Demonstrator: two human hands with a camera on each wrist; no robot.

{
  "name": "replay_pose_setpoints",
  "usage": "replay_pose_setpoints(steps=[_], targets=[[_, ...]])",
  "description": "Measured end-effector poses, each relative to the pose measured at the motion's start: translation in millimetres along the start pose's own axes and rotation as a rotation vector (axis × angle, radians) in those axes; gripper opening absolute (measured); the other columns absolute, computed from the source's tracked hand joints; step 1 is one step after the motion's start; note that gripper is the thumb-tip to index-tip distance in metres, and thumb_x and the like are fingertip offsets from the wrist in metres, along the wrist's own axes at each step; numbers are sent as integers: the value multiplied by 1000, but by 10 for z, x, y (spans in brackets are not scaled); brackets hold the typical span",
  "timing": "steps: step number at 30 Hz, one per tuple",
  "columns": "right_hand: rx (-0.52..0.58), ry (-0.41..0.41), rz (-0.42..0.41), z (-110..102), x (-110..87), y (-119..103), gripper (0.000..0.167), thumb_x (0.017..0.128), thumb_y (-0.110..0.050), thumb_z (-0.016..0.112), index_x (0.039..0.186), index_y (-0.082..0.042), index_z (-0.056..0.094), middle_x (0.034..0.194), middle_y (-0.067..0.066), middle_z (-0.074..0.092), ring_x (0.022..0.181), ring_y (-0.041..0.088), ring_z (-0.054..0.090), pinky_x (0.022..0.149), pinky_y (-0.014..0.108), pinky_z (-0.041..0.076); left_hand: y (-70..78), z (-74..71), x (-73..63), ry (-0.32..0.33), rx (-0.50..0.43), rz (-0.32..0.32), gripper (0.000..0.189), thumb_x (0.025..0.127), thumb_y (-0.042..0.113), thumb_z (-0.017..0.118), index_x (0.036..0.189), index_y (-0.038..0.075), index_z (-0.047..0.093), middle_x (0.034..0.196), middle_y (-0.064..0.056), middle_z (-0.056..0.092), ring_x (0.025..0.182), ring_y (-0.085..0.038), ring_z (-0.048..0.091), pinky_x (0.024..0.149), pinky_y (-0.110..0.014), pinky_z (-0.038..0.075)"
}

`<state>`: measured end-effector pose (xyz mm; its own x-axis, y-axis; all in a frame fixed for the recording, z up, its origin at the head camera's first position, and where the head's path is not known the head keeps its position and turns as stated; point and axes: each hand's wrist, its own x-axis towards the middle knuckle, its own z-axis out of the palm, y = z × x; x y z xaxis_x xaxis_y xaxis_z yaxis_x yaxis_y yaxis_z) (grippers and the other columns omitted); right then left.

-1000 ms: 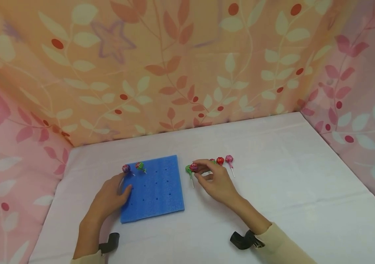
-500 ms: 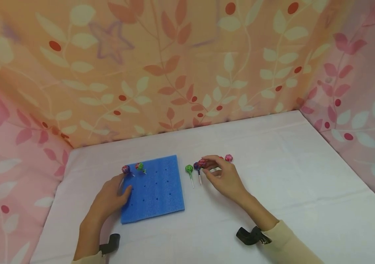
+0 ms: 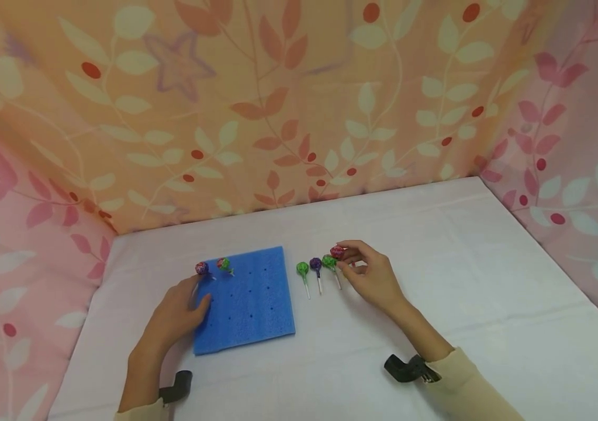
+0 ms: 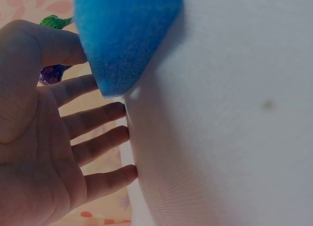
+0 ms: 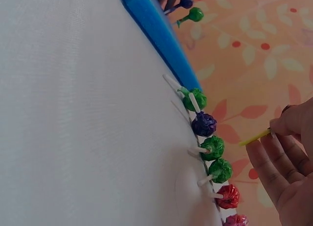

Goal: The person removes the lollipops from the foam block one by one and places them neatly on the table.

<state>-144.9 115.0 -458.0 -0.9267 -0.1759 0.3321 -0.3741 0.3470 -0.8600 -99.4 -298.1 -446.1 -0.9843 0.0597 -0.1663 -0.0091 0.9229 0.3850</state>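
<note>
My right hand (image 3: 374, 280) pinches a red-wrapped lollipop (image 3: 337, 252) between thumb and fingers, just above a row of lollipops on the table. Its yellow stick (image 5: 255, 137) shows in the right wrist view. From the left, the row has a green lollipop (image 3: 302, 268), a purple lollipop (image 3: 315, 264) and another green lollipop (image 3: 329, 261); my hand hides the rest in the head view. My left hand (image 3: 172, 313) rests at the left edge of a blue foam board (image 3: 248, 304), thumb over its top, the other fingers extended.
Two lollipops stand in the board's back row, one purple and red (image 3: 201, 268), one green and red (image 3: 224, 264). Small holes dot the board. In the right wrist view, a red lollipop (image 5: 228, 196) and a pink lollipop (image 5: 236, 220) end the row. Patterned curtains (image 3: 256, 117) surround the white table (image 3: 435, 234).
My right hand has moved right along the row with the red lollipop, uncovering the purple lollipop and the second green one. My left hand and the board have stayed put.
</note>
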Motion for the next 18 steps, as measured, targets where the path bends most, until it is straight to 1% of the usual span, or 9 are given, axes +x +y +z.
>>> replay_pose_setpoints(steps=[5,11,14,18], targets=[[-33,23,18,-48,-15,39,41,92,0,78,131,-9,68,105,11,78,92,20,74,73,16,62,-5,14,21,-6,7,-3,67,106,30,57,159,-5,38,161,-31,45,149,-56,41,121,-73,35],[-60,37,25,-110,-4,68,42,91,0,79,130,-11,69,102,9,78,91,17,74,74,16,60,-6,6,6,-5,2,-12,66,106,30,57,159,-5,38,161,-32,45,149,-57,40,121,-73,35],[-63,38,33,-153,3,100,41,90,0,80,129,-12,70,102,9,78,90,16,73,74,18,60,-1,0,0,-1,-2,-8,66,106,30,57,159,-5,39,160,-32,45,149,-57,40,121,-73,35],[-48,33,57,-225,10,144,39,92,0,78,129,-10,69,103,11,77,90,15,73,74,16,61,-10,-1,3,-1,-2,-3,66,106,30,57,158,-6,39,160,-32,46,149,-57,40,121,-74,34]])
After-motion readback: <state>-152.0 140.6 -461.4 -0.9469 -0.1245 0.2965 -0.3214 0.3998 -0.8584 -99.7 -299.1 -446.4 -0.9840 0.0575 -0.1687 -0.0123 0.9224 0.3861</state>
